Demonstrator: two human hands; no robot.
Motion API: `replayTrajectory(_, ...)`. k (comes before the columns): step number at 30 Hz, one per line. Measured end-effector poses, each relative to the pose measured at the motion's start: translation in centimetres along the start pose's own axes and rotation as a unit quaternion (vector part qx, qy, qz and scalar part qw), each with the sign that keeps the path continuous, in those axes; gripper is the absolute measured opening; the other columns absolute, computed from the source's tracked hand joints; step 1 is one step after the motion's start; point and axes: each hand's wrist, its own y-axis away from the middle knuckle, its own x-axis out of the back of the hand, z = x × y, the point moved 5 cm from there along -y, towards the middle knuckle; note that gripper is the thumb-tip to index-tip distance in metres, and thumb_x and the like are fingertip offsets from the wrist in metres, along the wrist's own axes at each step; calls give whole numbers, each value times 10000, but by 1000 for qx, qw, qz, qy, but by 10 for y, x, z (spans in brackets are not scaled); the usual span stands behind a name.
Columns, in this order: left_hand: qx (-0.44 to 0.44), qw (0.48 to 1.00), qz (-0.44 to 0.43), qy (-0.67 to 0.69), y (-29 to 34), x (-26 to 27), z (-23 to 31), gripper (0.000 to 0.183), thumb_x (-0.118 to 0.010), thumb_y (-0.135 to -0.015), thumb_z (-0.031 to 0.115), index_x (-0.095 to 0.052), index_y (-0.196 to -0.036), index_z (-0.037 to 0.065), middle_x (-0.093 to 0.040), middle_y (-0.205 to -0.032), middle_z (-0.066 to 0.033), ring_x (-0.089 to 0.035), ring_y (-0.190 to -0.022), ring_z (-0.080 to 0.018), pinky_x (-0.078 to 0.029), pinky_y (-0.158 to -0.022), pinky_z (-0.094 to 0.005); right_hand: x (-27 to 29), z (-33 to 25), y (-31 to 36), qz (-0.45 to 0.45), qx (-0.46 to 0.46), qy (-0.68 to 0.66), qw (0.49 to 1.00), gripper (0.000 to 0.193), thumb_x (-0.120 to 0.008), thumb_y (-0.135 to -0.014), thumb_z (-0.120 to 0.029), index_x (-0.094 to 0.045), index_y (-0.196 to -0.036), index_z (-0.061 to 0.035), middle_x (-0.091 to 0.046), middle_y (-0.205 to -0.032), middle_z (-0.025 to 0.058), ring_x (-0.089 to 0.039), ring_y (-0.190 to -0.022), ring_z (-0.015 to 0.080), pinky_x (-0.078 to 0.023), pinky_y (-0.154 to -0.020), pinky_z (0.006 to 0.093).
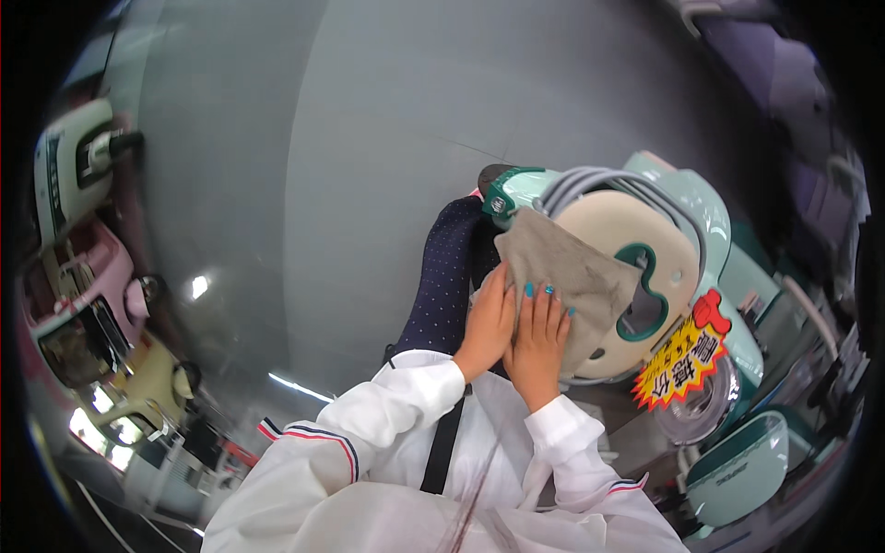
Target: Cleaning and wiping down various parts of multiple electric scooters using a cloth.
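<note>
A grey-brown cloth [576, 286] is spread over the near left part of a rounded beige panel [636, 221] on a mint-green scooter [701, 198]. My left hand [489, 327] rests along the cloth's left edge, its fingers stretched out. Right beside it, my right hand [539, 355] lies flat on the cloth, with blue-painted nails showing on its extended fingers. The cloth partly covers an opening with a dark-green rim [659, 318] in the panel. Grey cables [599, 175] curve round the panel's far edge.
A red and yellow starburst sign [682, 364] stands out at the scooter's right, next to a round clear lamp-like part [705, 410]. A pink scooter [97, 276] and a cream one [143, 382] stand at the left. Grey floor [369, 111] stretches ahead.
</note>
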Motion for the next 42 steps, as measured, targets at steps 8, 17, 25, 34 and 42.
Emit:
replayTrajectory(8, -35, 991, 117, -51, -30, 10, 0, 118, -451, -878, 89, -457, -930, -18, -515, -923, -202, -499, -896, -394, -398, -746, -461, 17, 0, -49, -38, 94, 74, 992, 766, -644, -727, -377, -361, -1377, -88, -296, -1460, 113, -236, -1358, 314, -121, -1088, 527)
replayTrajectory(17, -41, 992, 91, 81, -44, 11, -14, 207, -516, -869, 226, -535, -853, 21, -605, -829, -174, -574, -777, -381, -445, -656, -462, 30, -10, -73, 0, 115, 131, 985, 787, -673, -698, -457, -409, -1354, -112, -321, -1447, 128, -241, -1356, 339, -117, -1082, 541)
replayTrajectory(25, -52, 990, -119, 51, -50, 25, -16, 331, -485, -903, 332, -474, -1043, 33, -608, -880, -198, -591, -838, -381, -446, -695, -461, 17, -4, -45, 8, 80, 123, 989, 887, -655, -734, -424, -239, -1420, -44, -165, -1492, 202, -123, -1378, 398, -83, -1084, 557)
replayTrajectory(34, -108, 985, -114, 69, -45, 20, -20, 390, -519, -892, 329, -458, -1131, 27, -600, -975, -214, -585, -903, -376, -454, -761, -436, 18, -2, -42, 9, 70, 88, 994, 886, -667, -738, -403, -234, -1409, -21, -182, -1487, 197, -123, -1381, 388, -73, -1094, 538)
replayTrajectory(42, -134, 990, 41, -36, 17, 11, 2, 582, -545, -847, 157, -304, -1326, -70, -429, -1269, -257, -426, -1195, -380, -376, -980, -421, -4, 17, 15, -4, 61, 50, 997, 799, -535, -840, -349, -118, -1423, 6, -49, -1492, 269, -42, -1366, 471, -44, -1074, 585)
